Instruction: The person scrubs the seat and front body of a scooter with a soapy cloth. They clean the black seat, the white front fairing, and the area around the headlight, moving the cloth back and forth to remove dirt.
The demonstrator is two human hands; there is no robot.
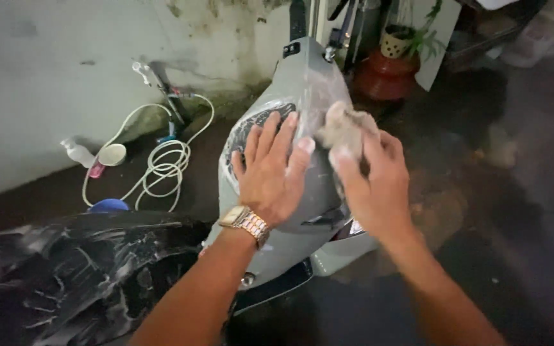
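The grey scooter panel [302, 96] sits in the middle of the view, its smooth body running up and away from the person, streaked with pale suds. The left hand [270, 170] lies flat on it, palm down, fingers stretched out and a little spread, gripping nothing; a gold and silver wristwatch [246, 222] sits on that wrist. Just beside it, the right hand [373, 186] has its fingers closed around a soapy grey rag [344, 131], pressing the bunched cloth against the upper right of the panel. To the lower left, the black seat [78, 269] is covered in streaks of foam. Further left on the dark, wet floor [514, 211], a white hose [165, 163] lies in loose coils near the stained wall [46, 70], with a small white cup [112, 154] and a clear bottle [78, 152] just beside each other. Something blue and rounded [108, 205] pokes out at the seat's edge; it may be a basin, though too little shows to be sure. Behind the scooter, a potted plant [405, 38] rests on a reddish-brown pot [386, 77].
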